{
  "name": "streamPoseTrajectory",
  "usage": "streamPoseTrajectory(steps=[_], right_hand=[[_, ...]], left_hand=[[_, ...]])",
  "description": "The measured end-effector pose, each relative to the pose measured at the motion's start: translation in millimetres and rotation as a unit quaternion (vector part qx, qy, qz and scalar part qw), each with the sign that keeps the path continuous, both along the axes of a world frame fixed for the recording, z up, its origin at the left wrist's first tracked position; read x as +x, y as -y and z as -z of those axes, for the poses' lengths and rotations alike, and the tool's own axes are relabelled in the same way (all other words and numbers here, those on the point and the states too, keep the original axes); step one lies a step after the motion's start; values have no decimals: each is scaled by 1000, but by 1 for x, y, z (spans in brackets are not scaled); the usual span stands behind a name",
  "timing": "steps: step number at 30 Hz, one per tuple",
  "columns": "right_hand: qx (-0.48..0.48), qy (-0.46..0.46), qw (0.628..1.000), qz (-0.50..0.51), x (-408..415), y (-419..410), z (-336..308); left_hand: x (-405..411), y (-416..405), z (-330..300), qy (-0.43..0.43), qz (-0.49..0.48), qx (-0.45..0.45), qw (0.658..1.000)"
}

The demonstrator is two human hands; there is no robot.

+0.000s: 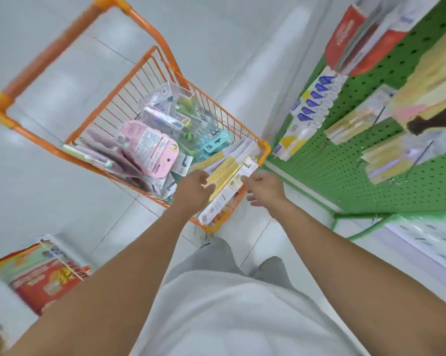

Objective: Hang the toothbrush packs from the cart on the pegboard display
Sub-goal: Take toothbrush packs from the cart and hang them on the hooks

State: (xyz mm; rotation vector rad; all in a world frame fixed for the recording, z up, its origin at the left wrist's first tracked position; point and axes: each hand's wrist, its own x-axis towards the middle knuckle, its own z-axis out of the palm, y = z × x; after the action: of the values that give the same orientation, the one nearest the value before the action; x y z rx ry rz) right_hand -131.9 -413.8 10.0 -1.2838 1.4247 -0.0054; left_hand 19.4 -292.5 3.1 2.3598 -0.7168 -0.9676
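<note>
An orange wire cart (129, 80) stands on the floor in front of me, filled with several toothbrush packs. A yellow-and-white pack (229, 176) lies slanted against the cart's near right corner. My left hand (193, 188) grips its left edge. My right hand (264, 188) is at the pack's right edge, fingers loosely curled; whether it holds the pack is unclear. A pink pack (150, 147) and a teal pack (214, 143) lie deeper in the cart. The green pegboard (345, 176) rises at the right with several packs hung on it.
Yellow packs (386, 158) and white-and-blue packs (311, 109) hang on the pegboard, with bare hooks between them. A green rail (360, 217) runs along the display's foot. A rack with red and yellow boxes (39, 276) stands at the lower left. The floor is pale tile.
</note>
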Motion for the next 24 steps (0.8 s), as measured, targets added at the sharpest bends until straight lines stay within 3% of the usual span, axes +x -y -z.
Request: streamPoseTrajectory(steps=[3, 7, 10, 14, 18, 22, 24], right_hand=[[-28, -88, 996, 18, 27, 9, 16], [-21, -136, 988, 67, 44, 18, 31], [27, -71, 992, 105, 58, 16, 15], [47, 11, 998, 51, 78, 9, -19], [68, 91, 993, 31, 87, 21, -32], [-62, -64, 992, 84, 87, 45, -1], [-53, -142, 987, 43, 90, 44, 12]], left_hand=[[15, 7, 13, -47, 62, -20, 997], [32, 17, 21, -103, 135, -15, 985], [37, 27, 22, -105, 181, -9, 978], [36, 36, 23, -142, 205, -33, 968], [48, 34, 30, -36, 151, -79, 985], [71, 27, 26, 9, 62, -71, 995], [79, 24, 22, 18, 25, -88, 996]])
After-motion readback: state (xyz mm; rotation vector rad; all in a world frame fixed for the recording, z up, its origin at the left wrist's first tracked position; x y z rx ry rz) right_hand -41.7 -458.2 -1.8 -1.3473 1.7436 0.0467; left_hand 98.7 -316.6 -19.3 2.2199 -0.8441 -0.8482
